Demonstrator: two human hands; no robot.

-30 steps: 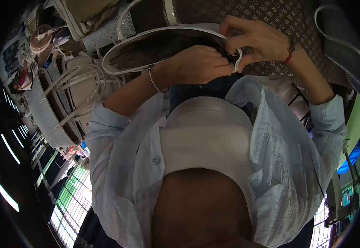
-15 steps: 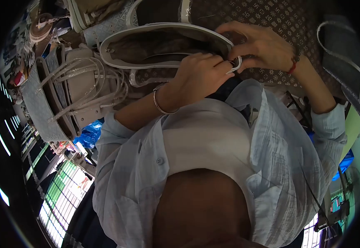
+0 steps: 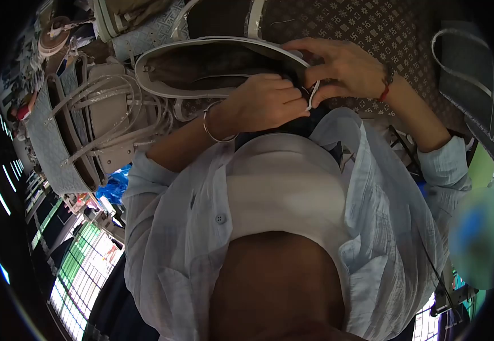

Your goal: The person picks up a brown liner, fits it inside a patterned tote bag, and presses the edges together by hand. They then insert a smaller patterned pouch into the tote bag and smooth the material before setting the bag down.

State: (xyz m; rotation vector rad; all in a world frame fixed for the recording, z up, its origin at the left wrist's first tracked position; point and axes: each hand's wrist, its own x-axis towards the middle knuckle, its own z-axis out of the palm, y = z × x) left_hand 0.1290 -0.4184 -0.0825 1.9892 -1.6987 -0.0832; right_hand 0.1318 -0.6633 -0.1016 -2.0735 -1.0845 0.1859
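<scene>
Your work is on the open bag (image 3: 201, 63), which lies directly in front of you, its mouth facing up and its white rim (image 3: 216, 40) forming a long, narrow loop. The right end of the open bag is between your two hands. Your left hand (image 3: 261, 102), wearing a metal bracelet (image 3: 216, 132) at the wrist, is curled, with thumb and forefinger pinching the white edging (image 3: 314, 95) at that end. Your right hand (image 3: 346, 71), with a red cord (image 3: 384, 92) at the wrist, grasps the same end, fingers arched over the rim and thumb against the edging. The fingertips largely hide the exact point of contact.

Beyond the open bag, pale handles (image 3: 255, 18) stretch away from you. A brown patterned cloth (image 3: 411, 57) extends beyond and to the right of the open bag. Farther right lies a dark bag (image 3: 467, 71) with a pale strap.

Left of the open bag, pale bags (image 3: 62, 150) are stacked close together, with looped straps (image 3: 113, 88) in clear wrapping over them. Past these, to the far left, note a brown roll (image 3: 54, 38). Nearer you than the stack is blue plastic (image 3: 113, 184).
</scene>
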